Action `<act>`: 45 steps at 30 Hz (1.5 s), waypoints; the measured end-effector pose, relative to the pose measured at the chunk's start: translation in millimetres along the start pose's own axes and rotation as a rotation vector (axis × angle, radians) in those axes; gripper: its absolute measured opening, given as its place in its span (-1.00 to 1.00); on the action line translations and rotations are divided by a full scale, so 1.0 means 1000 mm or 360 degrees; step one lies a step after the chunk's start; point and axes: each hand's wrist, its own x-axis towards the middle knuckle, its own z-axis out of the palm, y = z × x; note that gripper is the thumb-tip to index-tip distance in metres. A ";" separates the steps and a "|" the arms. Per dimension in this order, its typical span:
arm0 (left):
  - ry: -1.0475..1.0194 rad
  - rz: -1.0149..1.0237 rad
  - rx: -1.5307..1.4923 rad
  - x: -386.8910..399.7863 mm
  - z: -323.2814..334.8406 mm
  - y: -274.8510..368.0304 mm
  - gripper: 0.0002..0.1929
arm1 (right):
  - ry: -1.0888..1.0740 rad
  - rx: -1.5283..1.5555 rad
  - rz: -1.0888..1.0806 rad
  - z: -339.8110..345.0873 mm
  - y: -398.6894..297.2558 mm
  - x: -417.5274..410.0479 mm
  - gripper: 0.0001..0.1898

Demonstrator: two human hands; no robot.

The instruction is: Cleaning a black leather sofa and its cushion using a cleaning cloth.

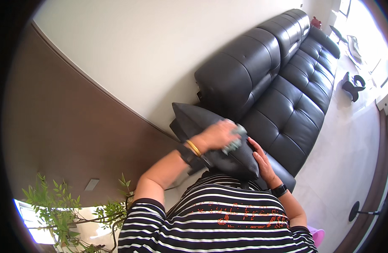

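A black leather-look cushion (244, 161) rests at the near end of a black tufted sofa (270, 104), close against my torso. My left hand (220, 134) presses a bunched grey-green cloth (235, 144) onto the cushion's upper face; hand and cloth are blurred. On that wrist are a gold bangle and a dark band. Along the cushion's right edge lies my right hand (263, 161), fingers spread against its side, with a dark watch on the wrist. The cushion's underside and much of the sofa arm beneath it are hidden.
A pale wall (133, 57) and a brown panel (80, 126) flank the sofa's left side. A leafy plant (57, 202) stands at lower left. On the light floor (336, 139) are a dark curved object (353, 86) and a pink container (317, 235).
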 end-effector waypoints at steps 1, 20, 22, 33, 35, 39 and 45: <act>-0.0014 0.0107 -0.0045 0.005 0.020 0.025 -0.56 | 0.0026 0.0056 0.0136 -0.006 0.015 -0.006 -0.42; -0.1017 -0.0733 0.0163 -0.038 -0.045 -0.194 -0.44 | 0.0518 -0.0797 0.0452 0.009 0.084 -0.126 -0.35; -0.1016 -0.0625 0.0143 -0.040 -0.031 -0.163 -0.47 | 0.0800 0.0233 0.0446 0.027 0.081 -0.121 -0.39; -0.1055 0.0449 -0.0754 0.037 0.094 0.021 -0.38 | 0.1350 0.1361 0.0380 0.063 0.097 -0.136 -0.49; -0.1050 0.0524 -0.0804 0.036 0.103 0.039 -0.38 | 0.1394 0.1376 0.0366 0.077 0.099 -0.137 -0.49; -0.1227 0.0585 -0.0492 0.032 0.084 0.027 -0.43 | 0.1601 0.1530 0.0384 0.106 0.082 -0.125 -0.57; -0.1080 -0.0085 -0.0398 0.023 0.047 -0.176 -0.54 | 0.1618 0.1762 0.0516 0.110 0.058 -0.121 -0.52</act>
